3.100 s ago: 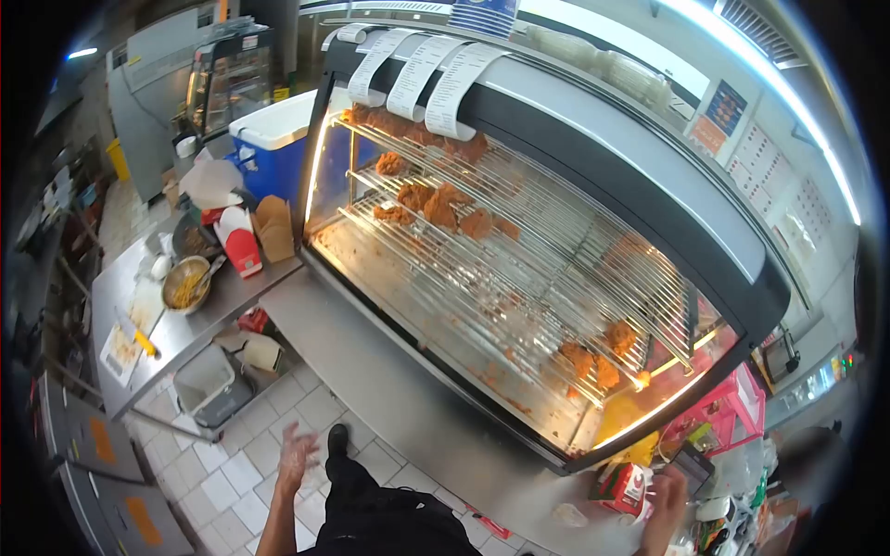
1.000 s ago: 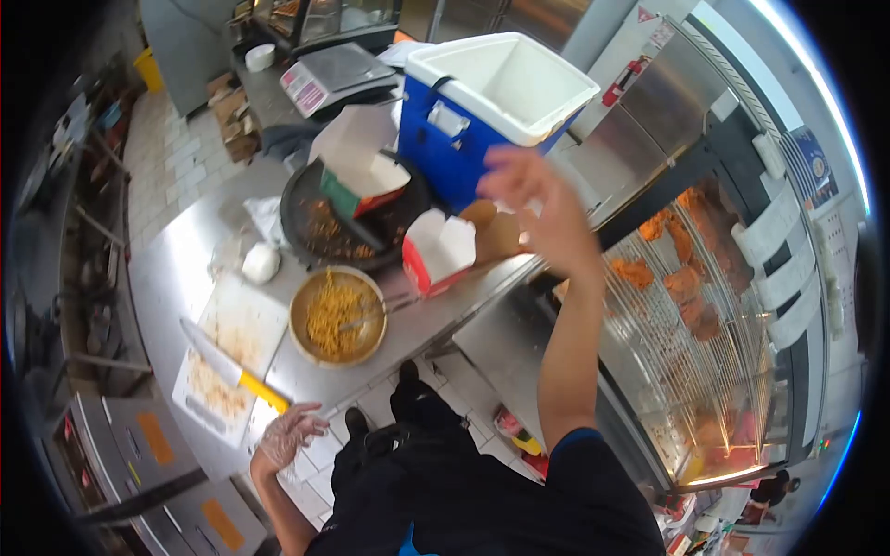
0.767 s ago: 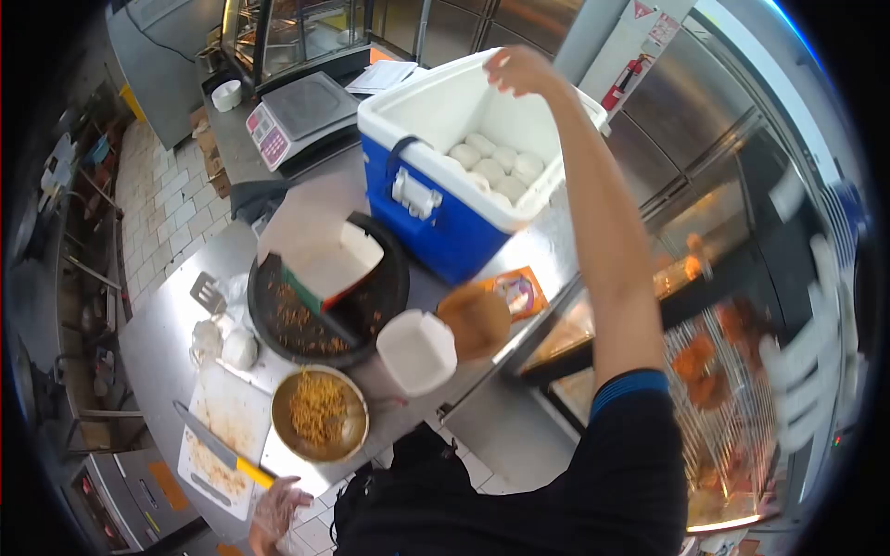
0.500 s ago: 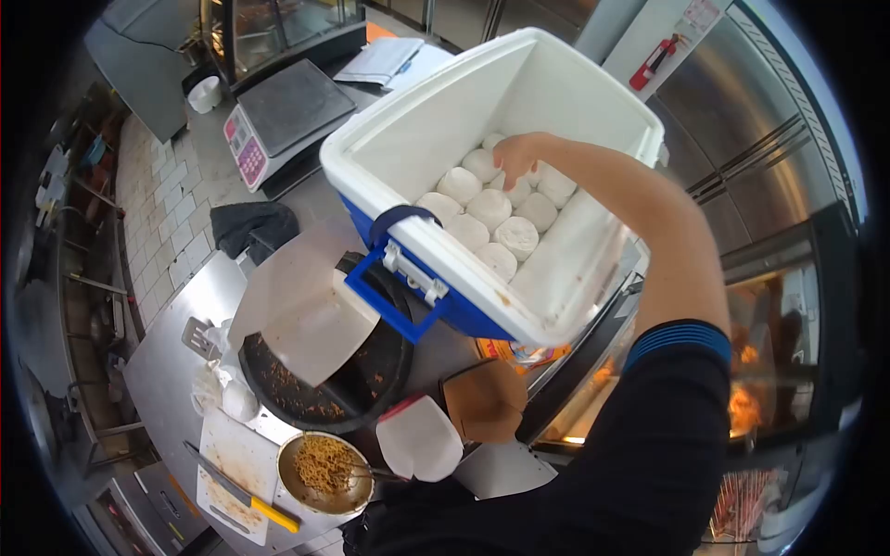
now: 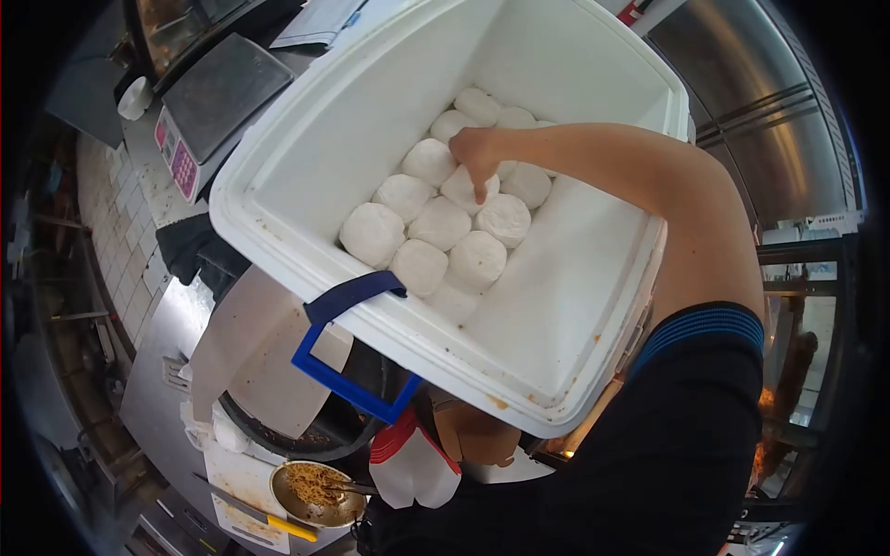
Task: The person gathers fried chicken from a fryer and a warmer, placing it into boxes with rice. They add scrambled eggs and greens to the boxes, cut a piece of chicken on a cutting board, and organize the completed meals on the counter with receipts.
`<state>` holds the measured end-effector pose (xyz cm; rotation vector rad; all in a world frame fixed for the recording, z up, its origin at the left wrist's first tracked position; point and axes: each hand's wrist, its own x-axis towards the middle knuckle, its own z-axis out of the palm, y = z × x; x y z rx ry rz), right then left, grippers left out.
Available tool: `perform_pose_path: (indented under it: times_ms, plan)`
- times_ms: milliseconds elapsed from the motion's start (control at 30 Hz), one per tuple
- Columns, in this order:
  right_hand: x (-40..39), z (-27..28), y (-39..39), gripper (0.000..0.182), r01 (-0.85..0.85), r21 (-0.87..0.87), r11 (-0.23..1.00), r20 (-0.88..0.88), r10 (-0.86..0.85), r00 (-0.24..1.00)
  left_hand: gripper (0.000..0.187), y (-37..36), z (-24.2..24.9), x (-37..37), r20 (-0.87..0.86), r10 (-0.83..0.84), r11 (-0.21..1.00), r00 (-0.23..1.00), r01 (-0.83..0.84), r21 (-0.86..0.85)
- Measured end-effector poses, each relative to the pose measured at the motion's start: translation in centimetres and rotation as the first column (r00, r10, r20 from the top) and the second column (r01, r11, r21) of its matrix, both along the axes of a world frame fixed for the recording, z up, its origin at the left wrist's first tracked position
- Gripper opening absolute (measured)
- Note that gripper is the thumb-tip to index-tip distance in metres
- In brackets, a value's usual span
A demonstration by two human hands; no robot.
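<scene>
My right hand (image 5: pixel 476 156) reaches down inside an open white and blue cooler (image 5: pixel 306 139). Its fingers point down and touch the white wrapped round portions (image 5: pixel 440 222) packed in the cooler's bottom; nothing is lifted. Several of these round portions lie side by side, and the right half of the cooler floor is bare. My right arm crosses over the cooler's right rim. My left hand is out of view.
Below the cooler are a dark round pan (image 5: pixel 278 426) with an open white carton (image 5: pixel 250 361), a metal bowl of noodles (image 5: pixel 315 491), a red and white box (image 5: pixel 413 463), a brown box (image 5: pixel 473 435) and a yellow-handled knife (image 5: pixel 278 524). A scale (image 5: pixel 199 102) stands at upper left.
I turned from the warming cabinet to the cooler and leaned in over it. My right hand went from above the rim down onto the white portions. My left hand dropped out of view.
</scene>
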<state>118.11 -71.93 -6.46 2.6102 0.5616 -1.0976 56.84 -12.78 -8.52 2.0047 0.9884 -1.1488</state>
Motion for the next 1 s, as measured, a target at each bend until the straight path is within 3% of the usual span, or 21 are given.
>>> perform_pose_path:
  times_ms: [67,200,233,267,367,400,433,500,533,567,600,633,667,733,767,833,867,900,933,1000]
  plan:
    - [-0.1,1.6,-0.1,0.082,-0.078,0.004,0.997,-0.094,0.078,0.992,0.037,0.3,-0.7,-0.9,0.001,0.004,1.0,1.0,-0.004,0.006]
    - [-0.2,1.9,0.2,0.076,-0.112,0.018,0.994,-0.179,0.113,0.977,0.036,0.8,-2.3,-3.0,0.017,0.028,1.0,0.999,-0.028,0.007]
    - [0.3,2.6,0.1,0.08,0.153,0.129,0.98,-0.398,-0.09,0.913,0.036,0.7,-2.6,-4.0,0.02,0.039,0.999,0.999,-0.039,0.008]
    - [0.7,3.1,0.1,0.084,0.417,0.17,0.893,-0.61,-0.237,0.756,0.035,0.4,-2.9,-4.6,0.021,0.047,0.999,0.999,-0.047,0.006]
    - [-1.5,1.4,2.3,0.092,0.505,0.077,0.859,-0.663,-0.335,0.67,0.035,0.1,-4.3,-8.0,0.042,0.095,0.995,0.995,-0.096,0.01]
    - [-2.6,-0.2,2.6,0.101,0.408,0.053,0.912,-0.489,-0.332,0.806,0.035,-0.2,-4.9,-9.3,0.047,0.113,0.993,0.993,-0.114,0.015]
    - [-3.6,-0.7,2.5,0.096,0.298,0.186,0.936,-0.398,-0.206,0.894,0.035,-0.5,-5.3,-10.7,0.053,0.137,0.99,0.989,-0.138,0.021]
    - [-4.1,-0.4,2.0,0.057,0.292,0.288,0.912,-0.477,-0.128,0.87,0.034,-1.5,-6.2,-14.0,0.057,0.169,0.985,0.984,-0.17,0.021]
    - [-2.3,-4.6,-1.0,0.061,0.151,0.325,0.934,-0.524,0.045,0.85,0.034,-2.0,-7.0,-15.8,0.06,0.172,0.984,0.983,-0.174,0.024]
    - [-4.9,0.6,1.5,0.049,0.348,0.382,0.856,-0.519,-0.113,0.847,0.034,-2.6,-7.7,-17.5,0.066,0.171,0.985,0.983,-0.173,0.021]
    - [-4.7,-2.0,0.0,0.042,0.321,0.542,0.777,-0.451,-0.053,0.891,0.034,-3.2,-8.7,-19.1,0.072,0.164,0.986,0.984,-0.166,0.016]
    - [-3.4,-5.8,-1.1,0.037,0.275,0.311,0.91,-0.412,-0.131,0.902,0.034,-3.9,-10.1,-20.7,0.084,0.157,0.987,0.984,-0.159,0.015]
    - [-2.8,-4.3,-2.3,0.036,0.071,0.499,0.864,-0.257,0.069,0.964,0.034,-4.5,-11.6,-22.5,0.103,0.127,0.991,0.986,-0.129,0.015]
    - [-2.6,1.3,0.6,0.043,-0.107,0.436,0.894,-0.12,0.176,0.977,0.033,-5.5,-15.0,-25.5,0.149,0.011,1.0,0.989,-0.015,0.023]
    - [-3.9,7.1,5.7,0.05,-0.156,0.137,0.978,-0.126,0.173,0.977,0.033,-5.7,-16.6,-26.6,0.173,-0.053,0.998,0.983,0.048,0.035]
    - [-0.2,6.7,4.5,0.074,-0.248,-0.076,0.966,-0.041,0.245,0.969,0.033,-5.2,-20.5,-28.2,0.235,-0.203,0.979,0.951,0.192,0.071]
    - [-0.2,9.6,4.3,0.083,-0.251,-0.176,0.952,0.027,0.259,0.965,0.033,-4.6,-22.1,-28.6,0.266,-0.278,0.96,0.923,0.261,0.101]
    - [0.1,12.8,4.1,0.088,-0.119,-0.144,0.982,0.162,0.142,0.977,0.032,-3.6,-23.6,-28.2,0.301,-0.37,0.929,0.879,0.338,0.153]
    - [-0.4,16.8,4.9,0.093,0.014,-0.093,0.996,0.284,0.013,0.959,0.032,-2.7,-23.2,-28.1,0.315,-0.311,0.95,0.896,0.292,0.108]
    - [-2.9,25.0,6.2,0.088,0.325,0.205,0.923,0.399,-0.382,0.834,0.031,-1.0,-20.8,-25.8,0.335,-0.189,0.981,0.923,0.194,0.02]
